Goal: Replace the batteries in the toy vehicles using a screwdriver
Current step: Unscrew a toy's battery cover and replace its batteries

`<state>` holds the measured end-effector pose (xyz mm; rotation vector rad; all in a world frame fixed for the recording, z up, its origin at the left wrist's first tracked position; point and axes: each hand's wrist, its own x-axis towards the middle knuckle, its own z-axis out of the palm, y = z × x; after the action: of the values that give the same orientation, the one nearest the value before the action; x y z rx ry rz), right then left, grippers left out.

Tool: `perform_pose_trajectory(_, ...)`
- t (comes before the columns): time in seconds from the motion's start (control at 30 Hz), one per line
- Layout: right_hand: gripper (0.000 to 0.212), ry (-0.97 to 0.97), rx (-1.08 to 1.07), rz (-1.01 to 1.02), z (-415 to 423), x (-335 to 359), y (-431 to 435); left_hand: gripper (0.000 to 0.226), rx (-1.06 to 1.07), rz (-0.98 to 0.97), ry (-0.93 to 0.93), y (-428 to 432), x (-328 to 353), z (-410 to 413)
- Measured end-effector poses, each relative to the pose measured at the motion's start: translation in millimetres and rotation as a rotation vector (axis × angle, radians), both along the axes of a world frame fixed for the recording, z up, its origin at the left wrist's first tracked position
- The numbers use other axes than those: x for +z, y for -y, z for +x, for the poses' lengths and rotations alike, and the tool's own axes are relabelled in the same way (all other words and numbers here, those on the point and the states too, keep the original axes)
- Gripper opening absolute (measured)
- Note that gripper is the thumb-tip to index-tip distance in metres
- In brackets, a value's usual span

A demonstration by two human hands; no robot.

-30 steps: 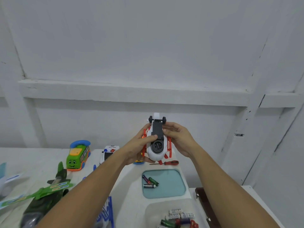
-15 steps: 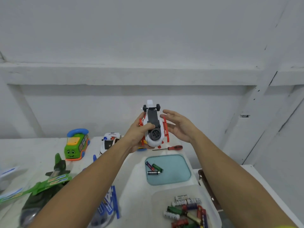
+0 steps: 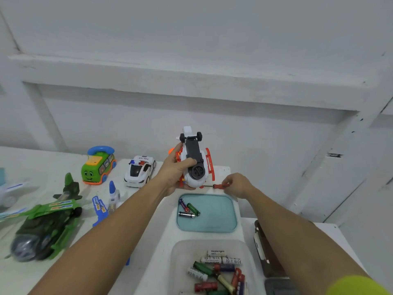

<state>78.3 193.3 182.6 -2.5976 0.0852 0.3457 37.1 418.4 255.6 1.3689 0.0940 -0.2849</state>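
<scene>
My left hand (image 3: 173,172) holds a white and orange toy vehicle (image 3: 194,165) upside down above the table, its black underside and round black part facing me. My right hand (image 3: 237,185) is down at the table, fingers closing around the red handle of a small screwdriver (image 3: 220,185) that lies just behind the teal tray (image 3: 221,209). Three loose batteries (image 3: 188,209) lie in that tray's left side. A clear tub (image 3: 180,252) near me holds several batteries.
On the white table to the left stand a green toy bus (image 3: 97,167), a white police car (image 3: 139,171), a green toy plane (image 3: 46,218) and a blue and white toy plane (image 3: 106,203). A brown object (image 3: 265,252) lies at the right edge. A white wall rises behind.
My right hand has left the toy vehicle and dropped to the screwdriver on the table. The left hand alone now carries the toy. The view has tilted down.
</scene>
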Motion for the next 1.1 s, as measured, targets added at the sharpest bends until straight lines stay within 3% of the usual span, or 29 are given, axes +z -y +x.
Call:
perform_pose_trajectory(0.1,0.019,0.027,-0.021,0.104,-0.8,0.3,8.9,0.065,0.023,0.005,0.002,3.5,-1.2,-5.5)
perform_pose_trajectory(0.3,0.017,0.041,-0.244,0.797,-2.4,48.5,24.3,0.057,0.047,0.012,0.015,9.6,3.4,-16.8)
perform_pose_trajectory(0.5,0.011,0.357,-0.239,1.242,-18.5,132.1,8.9,0.065,0.079,-0.014,0.035,14.3,6.3,-23.8)
perform_pose_trajectory(0.57,0.012,0.519,-0.189,1.216,-31.3,155.6,-3.3,0.065,0.080,-0.023,0.040,14.1,5.9,-27.9)
perform_pose_trajectory(0.77,0.031,0.862,0.167,0.873,-75.7,177.2,-39.4,0.064,0.098,-0.038,0.060,13.9,-0.1,-48.2)
perform_pose_trajectory(1.1,0.036,1.003,0.305,0.696,-98.4,164.5,-58.8,0.067,0.123,-0.052,0.091,15.5,-6.5,-73.9)
